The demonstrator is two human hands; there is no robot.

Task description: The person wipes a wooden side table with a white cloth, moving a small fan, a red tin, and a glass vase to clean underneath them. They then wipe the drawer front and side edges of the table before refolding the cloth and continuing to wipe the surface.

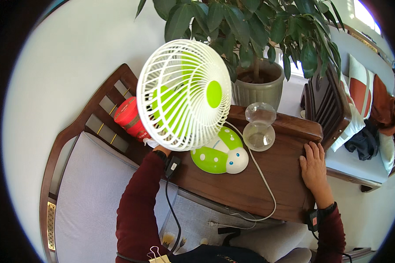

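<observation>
A small electric fan [184,95] with a white grille and green blades stands on the brown wooden side table [266,184]. Its base [212,159] is a green and white ladybird shape with blue eyes. Only the wrist end of my left hand [163,150] shows; the fan's grille hides its fingers, so any hold is out of sight. Something white, perhaps tissue [150,142], pokes out beside it. Flat on the table's right edge lies my right hand [314,167], holding nothing. A white power cord [265,180] runs from the fan over the table's front edge.
A clear double-bulb glass vessel [259,136] stands right of the fan, and a red round container [130,116] left of it. The cord's plug [212,224] hangs low in front. Behind are a potted plant [258,85] and a chair [330,98]; a cushioned bench [95,197] is at left.
</observation>
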